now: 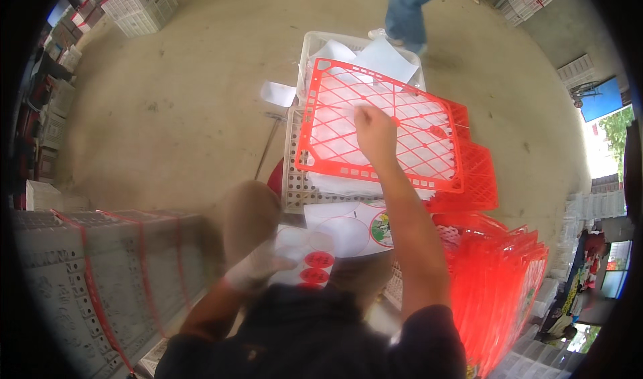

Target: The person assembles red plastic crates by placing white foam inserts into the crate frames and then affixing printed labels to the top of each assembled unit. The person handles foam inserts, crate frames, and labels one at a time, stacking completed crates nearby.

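Observation:
A red plastic lattice panel (418,132) lies tilted over a stack of white sheets (335,183) in front of me. Above the panel's middle is my right hand (376,134), its fingers closed; whatever they pinch is hidden. On my lap rests a white sticker sheet (305,245) with round red labels. My left hand (254,272), in a pale glove and blurred, grips this sheet at its left edge. Another sheet of large round labels (351,228), one with a green picture, lies just beyond it.
Under the white stack is a pale perforated crate (293,168); behind it stands a white bin (311,47) of loose papers. Many red panels (492,292) stand upright at my right. Strapped grey crates (114,265) fill the left. A person's jeans-clad leg (408,10) is beyond the bin.

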A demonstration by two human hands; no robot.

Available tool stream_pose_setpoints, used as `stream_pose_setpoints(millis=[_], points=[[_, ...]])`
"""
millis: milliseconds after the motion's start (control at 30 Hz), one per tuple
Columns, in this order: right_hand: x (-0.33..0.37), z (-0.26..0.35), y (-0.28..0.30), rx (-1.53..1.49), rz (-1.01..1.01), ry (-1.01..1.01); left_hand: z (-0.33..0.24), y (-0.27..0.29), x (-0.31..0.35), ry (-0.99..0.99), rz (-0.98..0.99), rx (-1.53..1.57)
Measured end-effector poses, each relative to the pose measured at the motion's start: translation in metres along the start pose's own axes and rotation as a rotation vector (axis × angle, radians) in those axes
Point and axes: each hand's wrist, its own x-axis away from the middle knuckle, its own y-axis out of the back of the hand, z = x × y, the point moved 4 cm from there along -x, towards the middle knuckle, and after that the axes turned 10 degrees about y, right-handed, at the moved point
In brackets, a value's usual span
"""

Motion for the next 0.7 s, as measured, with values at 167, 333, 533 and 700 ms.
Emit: stream_pose_setpoints(millis=[167,333,533,700], points=[[-0.027,-0.015,-0.048,0.698,0.547,0.254,-0.012,-0.015,0.003,0.012,-0.005,0.001],[0.033,-0.024,-0.072,0.369,0.477,0.374,-0.008,-0.003,-0.001,-0.001,-0.028,0.028],[0.028,-0.024,-0.075,0.434,0.443,0.329,-0.001,0.017,-0.024,-0.062,-0.029,-0.221],[0.056,0.009,0.005,0.134,0.045,0.343,-0.021,0.025,-0.011,-0.037,-0.060,-0.069]])
